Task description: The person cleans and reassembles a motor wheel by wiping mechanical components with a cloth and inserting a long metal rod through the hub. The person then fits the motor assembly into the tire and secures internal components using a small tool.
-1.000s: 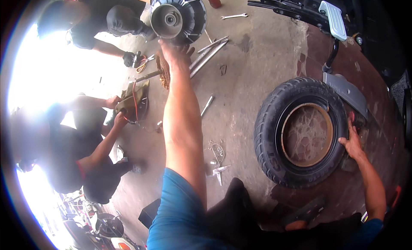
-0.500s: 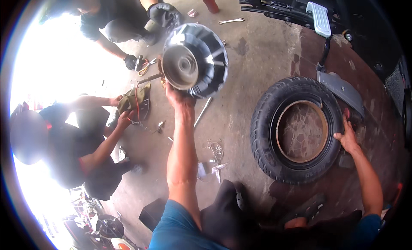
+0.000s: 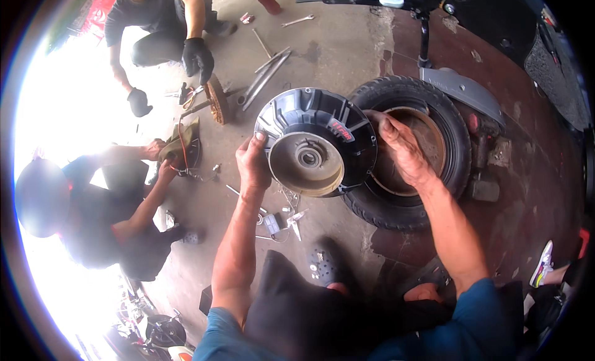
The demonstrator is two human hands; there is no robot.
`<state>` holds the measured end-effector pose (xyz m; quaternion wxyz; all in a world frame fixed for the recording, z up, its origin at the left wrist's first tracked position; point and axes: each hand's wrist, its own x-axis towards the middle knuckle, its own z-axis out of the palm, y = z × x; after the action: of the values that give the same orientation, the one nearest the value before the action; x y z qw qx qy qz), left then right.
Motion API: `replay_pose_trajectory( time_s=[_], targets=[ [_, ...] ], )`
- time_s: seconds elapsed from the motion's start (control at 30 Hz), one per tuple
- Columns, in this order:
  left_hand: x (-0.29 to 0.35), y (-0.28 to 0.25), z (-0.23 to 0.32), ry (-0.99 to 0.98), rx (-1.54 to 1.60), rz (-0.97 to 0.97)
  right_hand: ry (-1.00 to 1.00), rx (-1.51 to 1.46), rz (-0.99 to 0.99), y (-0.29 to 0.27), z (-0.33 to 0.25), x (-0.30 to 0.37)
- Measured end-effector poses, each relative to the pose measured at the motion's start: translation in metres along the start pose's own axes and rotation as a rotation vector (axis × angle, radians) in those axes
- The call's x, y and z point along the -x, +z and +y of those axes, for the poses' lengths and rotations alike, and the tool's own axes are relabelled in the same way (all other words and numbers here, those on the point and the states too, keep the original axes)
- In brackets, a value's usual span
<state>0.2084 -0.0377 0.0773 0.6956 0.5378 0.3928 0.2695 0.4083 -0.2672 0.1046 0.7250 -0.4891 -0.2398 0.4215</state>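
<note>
Both hands hold up a round black wheel hub (image 3: 316, 141). It has a dull grey metal middle with a small hole. The left hand (image 3: 252, 164) grips its left edge, fingers curled tight on the rim. The right hand (image 3: 401, 149) grips the right edge the same way. Just behind the hub, a bumpy black rubber tire (image 3: 434, 156) lies flat on the concrete floor (image 3: 334, 44). Farther past the hub, long metal rods (image 3: 266, 75) and a wrench (image 3: 297, 20) lie on the floor. Left of the hub, other people crouch, one wearing black gloves (image 3: 198, 56).
</note>
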Motion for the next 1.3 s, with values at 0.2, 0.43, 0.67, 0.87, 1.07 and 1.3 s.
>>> replay_pose_trajectory(
  time_s=[0.2, 0.43, 0.67, 0.87, 1.07, 1.3],
  targets=[
    [0.024, 0.036, 0.009, -0.016, -0.251, -0.127, 0.09, -0.166, 0.203, -0.001, 0.034, 0.028],
    [0.042, 0.032, -0.008, 0.149, -0.668, -0.279, 0.177, -0.411, 0.597, 0.02, 0.062, 0.073],
    [0.071, 0.078, 0.006, 0.448, -0.878, -0.625, 0.24, -0.587, 0.757, -0.005, 0.049, 0.099],
    [0.032, 0.139, -0.003, 0.406, -1.181, -0.789, 0.298, -0.329, 0.635, -0.067, 0.029, 0.088],
    [0.017, 0.192, -0.018, 0.285, -1.123, -0.839, -0.005, 0.13, 0.908, -0.111, 0.018, 0.084],
    [-0.004, 0.211, -0.052, 0.267, -1.113, -0.786, -0.145, 0.733, 1.085, -0.065, 0.045, 0.106]
  ],
)
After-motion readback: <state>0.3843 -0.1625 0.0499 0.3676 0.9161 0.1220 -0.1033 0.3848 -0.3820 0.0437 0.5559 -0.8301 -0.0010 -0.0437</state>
